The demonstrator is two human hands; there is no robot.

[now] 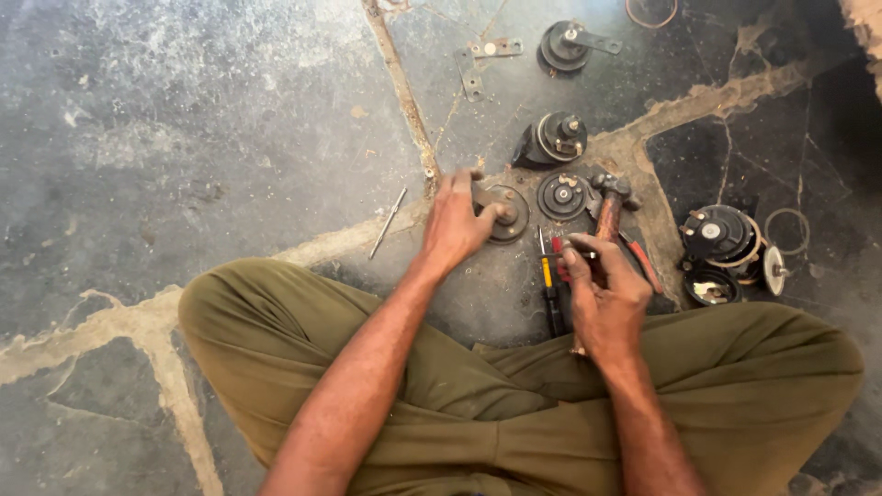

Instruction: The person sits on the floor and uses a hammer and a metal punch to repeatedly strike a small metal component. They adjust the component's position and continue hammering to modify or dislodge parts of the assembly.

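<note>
1. Dark stone flooring (202,138), worn and crossed by pale mortar seams, fills the view; we sit on it cross-legged in olive trousers (459,404).
2. Our left hand (457,225) is closed over the near edge of a round, rusty disc-shaped metal part (508,213), thumb pressed on its face; the part lies flat on the floor.
3. Our right hand (602,294) is wrapped around the wooden handle of a hammer (609,207). The steel head points away from us, just beyond the fingertips and close to the floor.
4. Just left of the right hand lie screwdrivers (549,285) with yellow, black and red grips; whether they touch the hand we cannot tell.
5. Between the two hands, slightly farther out, sits a second round black part (562,195), just beside the held disc.
6. Beyond it stands a black horn-like unit (551,140); farther still, another with a bracket arm (570,44).
7. Left of the left hand, well apart, lies a thin metal rod (388,222).
8. Right of the right hand lies a cluster of dismantled round units (726,248) and a loose wire ring (788,230).
</note>
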